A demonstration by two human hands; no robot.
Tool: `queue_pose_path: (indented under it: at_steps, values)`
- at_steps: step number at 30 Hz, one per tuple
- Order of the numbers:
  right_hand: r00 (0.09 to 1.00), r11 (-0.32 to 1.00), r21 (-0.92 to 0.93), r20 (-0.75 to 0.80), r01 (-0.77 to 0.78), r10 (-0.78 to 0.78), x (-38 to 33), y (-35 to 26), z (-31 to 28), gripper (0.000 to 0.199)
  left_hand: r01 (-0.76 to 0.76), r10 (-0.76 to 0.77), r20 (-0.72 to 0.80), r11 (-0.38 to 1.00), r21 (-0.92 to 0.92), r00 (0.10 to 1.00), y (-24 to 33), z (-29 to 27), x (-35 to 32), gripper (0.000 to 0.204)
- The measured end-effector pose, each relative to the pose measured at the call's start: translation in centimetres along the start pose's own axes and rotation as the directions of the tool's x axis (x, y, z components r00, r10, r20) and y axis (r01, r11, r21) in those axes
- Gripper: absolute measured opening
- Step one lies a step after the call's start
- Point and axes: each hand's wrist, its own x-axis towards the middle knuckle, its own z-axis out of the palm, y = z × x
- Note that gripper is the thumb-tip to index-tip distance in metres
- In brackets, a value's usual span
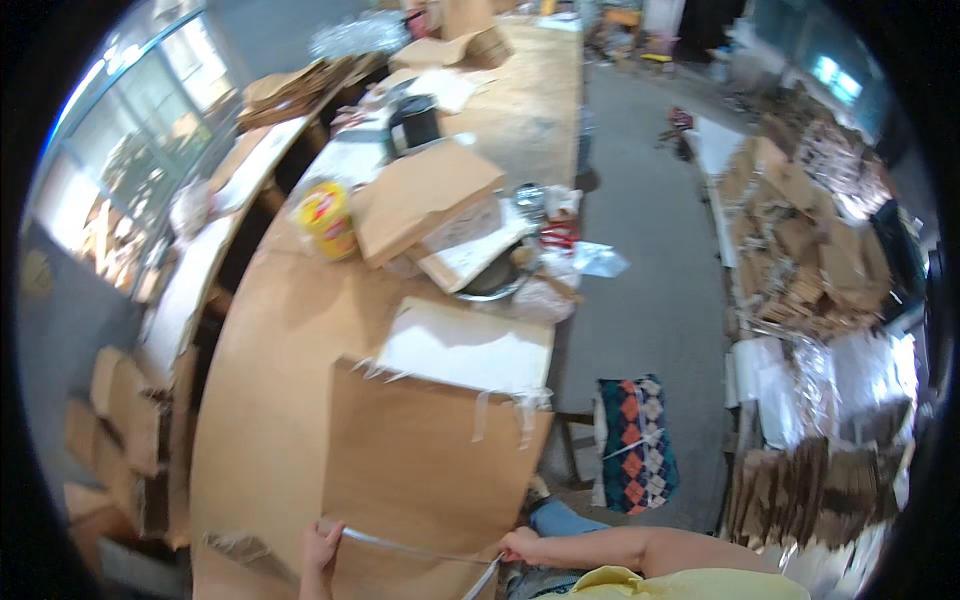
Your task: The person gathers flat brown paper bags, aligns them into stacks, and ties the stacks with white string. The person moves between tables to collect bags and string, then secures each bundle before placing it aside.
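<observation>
A thin white strip (pixel 420 548) stretches between my two hands, low over a large brown paper sheet (pixel 425 450) on the wooden table. My left hand (pixel 321 545) pinches one end at the sheet's left side. At the table's right edge, my right hand (pixel 519 545) has its fingers closed on the strip, and a further length hangs down below it. Whether the strip is tape or ribbon I cannot tell. Beyond the brown sheet lies a white sheet (pixel 465 343). Several short white strips (pixel 526 408) hang along the far edge of the brown sheet.
Farther up the table (pixel 270 350) stand a yellow-and-red tub (pixel 328 222), a tilted brown cardboard box (pixel 425 195), a metal bowl (pixel 490 285) and a black container (pixel 415 125). A stool with an argyle cover (pixel 636 445) stands at the right. Cardboard piles (pixel 800 225) line the right side.
</observation>
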Motion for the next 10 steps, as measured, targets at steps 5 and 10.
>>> queue_pose_path:
  at_steps: [5, 10]
  values:
    - [0.962, 0.969, 0.235, 0.271, -0.08, 0.014, 1.1, 1.8, 2.9, 0.013, -0.003, 0.054, -0.179, 0.961, 0.278, 0.982, 16.1, -10.3, -9.9, 0.053]
    - [0.846, 0.884, 0.415, 0.531, -0.213, -0.045, 0.7, 0.0, 8.6, 0.027, -0.128, 0.376, -0.367, 0.827, 0.548, 0.851, 24.4, -15.6, -19.5, 0.056]
